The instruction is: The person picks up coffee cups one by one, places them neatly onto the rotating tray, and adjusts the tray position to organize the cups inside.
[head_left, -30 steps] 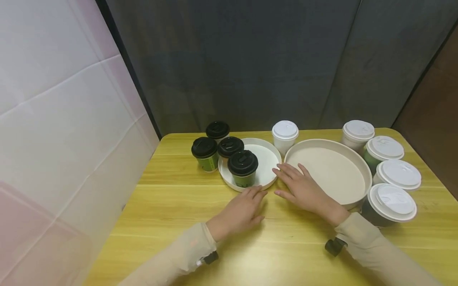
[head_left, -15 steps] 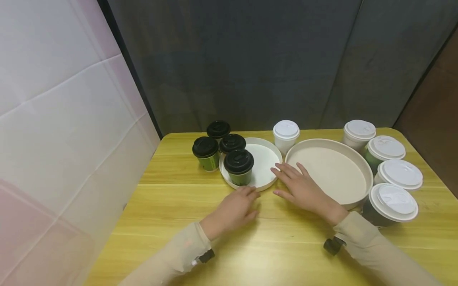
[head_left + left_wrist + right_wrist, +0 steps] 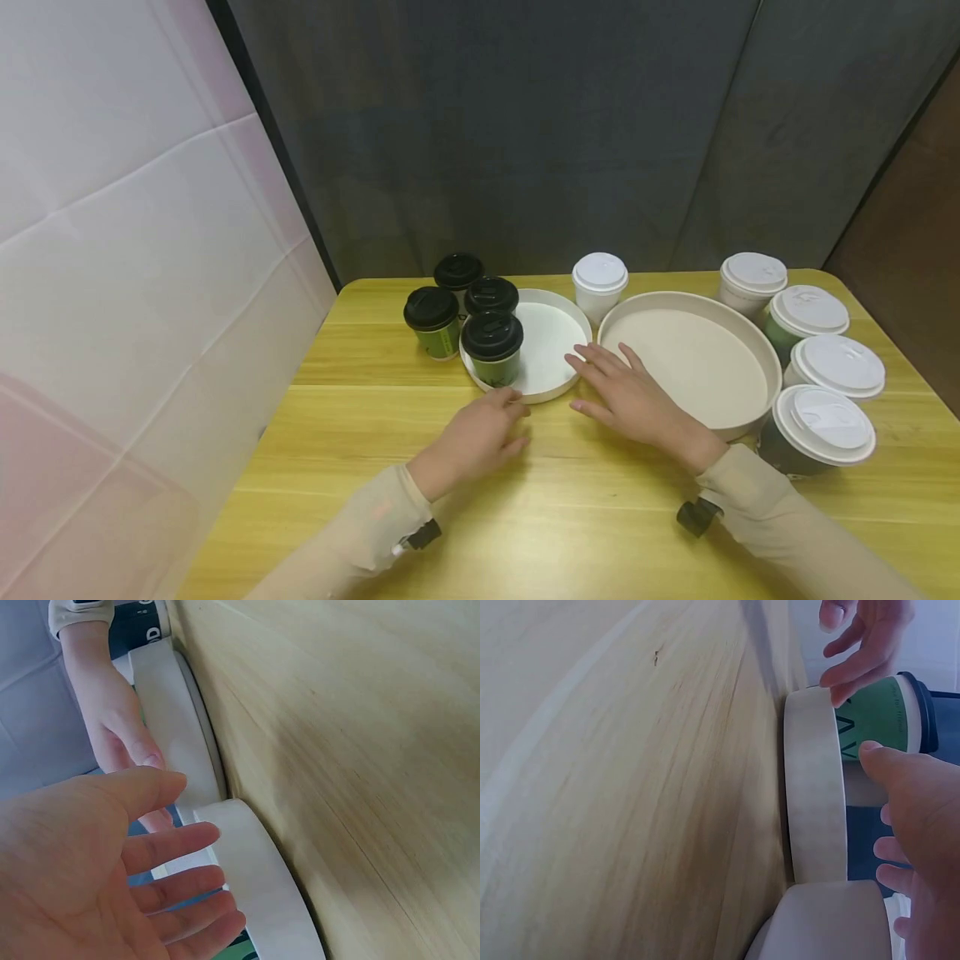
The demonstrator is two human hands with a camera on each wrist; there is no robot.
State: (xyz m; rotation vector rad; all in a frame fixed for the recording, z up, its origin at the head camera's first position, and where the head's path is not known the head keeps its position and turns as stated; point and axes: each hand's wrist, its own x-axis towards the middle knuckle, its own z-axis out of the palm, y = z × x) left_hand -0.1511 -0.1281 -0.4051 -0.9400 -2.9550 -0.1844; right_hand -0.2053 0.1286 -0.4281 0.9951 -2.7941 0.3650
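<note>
A small round white tray [image 3: 551, 342] carries two paper cups with black lids. The front green cup [image 3: 492, 348] stands at the tray's left front, and the rear cup [image 3: 491, 293] is partly hidden behind it. My left hand [image 3: 472, 437] has its fingertips right at the tray's front rim; in the left wrist view its fingers [image 3: 187, 889] are extended beside the tray wall. My right hand [image 3: 630, 396] is spread, palm down, its fingertips over the tray's right rim. Neither hand grips anything.
A larger beige tray [image 3: 690, 358] sits to the right, close against the white one. Several white-lidded cups [image 3: 825, 425] line its right side; one white cup [image 3: 598, 287] stands behind. Two more black-lidded cups [image 3: 432, 321] stand left of the white tray on the wooden table [image 3: 585, 533].
The white tray has turned in place: its front cup has shifted left and its rear cup back and slightly right. My left hand has moved left along the rim; the right hand barely moved.
</note>
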